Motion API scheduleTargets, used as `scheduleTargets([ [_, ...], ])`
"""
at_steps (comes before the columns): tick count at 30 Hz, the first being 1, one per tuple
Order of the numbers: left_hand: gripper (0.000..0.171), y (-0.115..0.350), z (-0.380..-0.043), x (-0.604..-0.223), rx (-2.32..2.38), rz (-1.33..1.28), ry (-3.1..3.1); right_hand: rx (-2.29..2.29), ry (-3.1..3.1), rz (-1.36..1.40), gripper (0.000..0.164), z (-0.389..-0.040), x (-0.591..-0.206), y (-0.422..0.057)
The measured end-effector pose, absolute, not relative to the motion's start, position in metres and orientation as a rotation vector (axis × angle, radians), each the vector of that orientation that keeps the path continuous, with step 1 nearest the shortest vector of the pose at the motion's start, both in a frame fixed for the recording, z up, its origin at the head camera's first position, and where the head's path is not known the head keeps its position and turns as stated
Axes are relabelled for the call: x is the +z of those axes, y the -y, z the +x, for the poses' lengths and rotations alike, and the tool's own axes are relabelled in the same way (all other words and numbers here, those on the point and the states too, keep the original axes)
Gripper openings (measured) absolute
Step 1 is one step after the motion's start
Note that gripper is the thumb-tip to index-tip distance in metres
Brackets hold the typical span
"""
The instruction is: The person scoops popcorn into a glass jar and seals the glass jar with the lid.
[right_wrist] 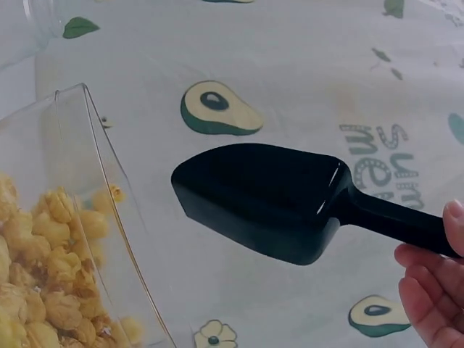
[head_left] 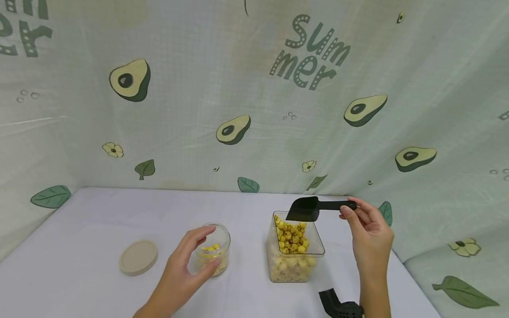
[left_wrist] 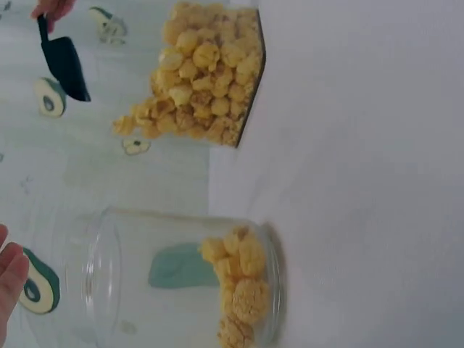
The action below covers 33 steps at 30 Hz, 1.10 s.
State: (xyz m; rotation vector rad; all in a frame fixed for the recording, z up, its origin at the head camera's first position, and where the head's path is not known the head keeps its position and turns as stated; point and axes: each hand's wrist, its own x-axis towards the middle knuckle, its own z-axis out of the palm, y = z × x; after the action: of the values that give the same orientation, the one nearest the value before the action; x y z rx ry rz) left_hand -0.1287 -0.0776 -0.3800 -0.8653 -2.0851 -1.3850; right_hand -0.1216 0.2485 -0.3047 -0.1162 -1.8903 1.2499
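Note:
My right hand (head_left: 371,232) pinches the end of a black plastic scoop's handle. The scoop (head_left: 304,209) is held level above the back of a clear square container (head_left: 316,248) heaped with yellow popcorn (head_left: 293,237); in the right wrist view its bowl (right_wrist: 254,203) hangs beside the container's rim. My left hand (head_left: 184,260) is curved loosely at the near-left side of a round glass jar (head_left: 223,247), fingers and thumb spread apart. In the left wrist view the visible fingertips (left_wrist: 11,279) are apart from the jar's rim. Several popcorn pieces (left_wrist: 243,283) lie at the jar's bottom.
A round beige lid (head_left: 138,257) lies on the white table (head_left: 95,229) left of the jar. Behind the table hangs a pale curtain (head_left: 179,88) printed with avocados and leaves. Near my right forearm a black wrist mount (head_left: 339,304) sticks out.

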Motion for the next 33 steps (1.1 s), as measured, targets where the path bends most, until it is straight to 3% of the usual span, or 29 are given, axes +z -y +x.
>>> scheduleTargets([
  [16,0.042,0.018,-0.13,-0.386,-1.827,-1.03,2.215,1.052,1.939,0.014,0.03,-0.124,-0.308,-0.245],
  [33,0.062,-0.028,-0.149,-0.392,-2.089,-0.88,2.302,0.739,1.924,0.218,0.033,-0.134,-0.319,-0.239],
])
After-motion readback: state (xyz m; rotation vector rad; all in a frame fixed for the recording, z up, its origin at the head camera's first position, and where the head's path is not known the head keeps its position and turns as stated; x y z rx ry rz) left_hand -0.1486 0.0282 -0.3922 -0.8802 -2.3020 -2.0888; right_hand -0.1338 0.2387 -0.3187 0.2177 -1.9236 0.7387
